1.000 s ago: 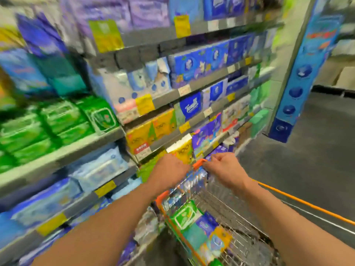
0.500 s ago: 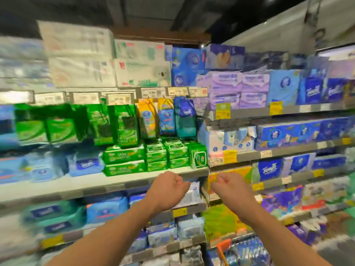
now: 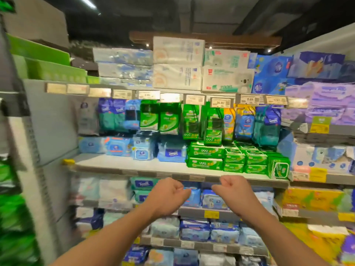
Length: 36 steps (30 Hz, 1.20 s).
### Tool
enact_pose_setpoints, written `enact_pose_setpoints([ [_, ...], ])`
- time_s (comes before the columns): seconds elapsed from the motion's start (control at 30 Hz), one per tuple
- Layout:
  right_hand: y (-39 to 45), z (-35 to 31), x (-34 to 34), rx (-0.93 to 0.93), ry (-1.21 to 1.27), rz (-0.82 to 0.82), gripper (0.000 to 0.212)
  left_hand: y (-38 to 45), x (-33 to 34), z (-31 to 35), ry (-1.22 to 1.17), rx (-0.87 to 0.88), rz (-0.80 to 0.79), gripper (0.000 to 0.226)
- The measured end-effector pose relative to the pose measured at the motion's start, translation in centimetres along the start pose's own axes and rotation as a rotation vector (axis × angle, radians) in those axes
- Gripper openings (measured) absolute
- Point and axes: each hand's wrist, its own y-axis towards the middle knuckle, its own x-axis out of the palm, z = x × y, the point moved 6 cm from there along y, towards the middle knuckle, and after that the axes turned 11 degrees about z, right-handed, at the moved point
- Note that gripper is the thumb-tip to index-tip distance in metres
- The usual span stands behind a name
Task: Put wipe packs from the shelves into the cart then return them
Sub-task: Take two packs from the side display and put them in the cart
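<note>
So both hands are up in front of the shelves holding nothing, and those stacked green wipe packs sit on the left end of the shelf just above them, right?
Not quite. The stacked green wipe packs sit toward the right end of that shelf, not the left; blue packs fill the left part. The rest holds: the head view shows the left hand and right hand raised before the shelves, fingers curled, holding nothing.

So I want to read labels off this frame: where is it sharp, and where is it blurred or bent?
Head view: the green wipe packs and one price tag are readable at centre; the left edge is smeared green; other tags are washed out pale; the shelf edge bows from the wide lens; both hands, left hand and right hand, are fairly crisp.
</note>
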Motion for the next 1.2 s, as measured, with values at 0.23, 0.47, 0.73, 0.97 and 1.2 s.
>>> enact_pose_setpoints([
  [0.23, -3.6, -8.8, 13.5, -0.053, 0.074, -0.151, 0.057, -5.3, -12.6, -10.5, 0.016, -0.116, 0.148, 0.050],
  [0.47, -7.5, -18.9, 27.3, -0.156, 0.167, -0.307, 0.057, -11.5, -26.3, -20.4, 0.115, -0.229, 0.336, 0.049],
  [0.73, -10.7, -27.7, 40.1, -0.197, 0.324, -0.462, 0.058, -17.0, -38.7, -29.1, 0.165, -0.351, 0.507, 0.047],
  [0.97, -9.7, -32.9, 49.0, -0.259, 0.399, -0.570, 0.050, -16.3, -45.5, -33.8, 0.218, -0.380, 0.600, 0.052],
  [1.2, -5.3, -35.2, 59.8, -0.274, 0.411, -0.615, 0.046, -11.0, -50.7, -41.2, 0.297, -0.402, 0.630, 0.053],
])
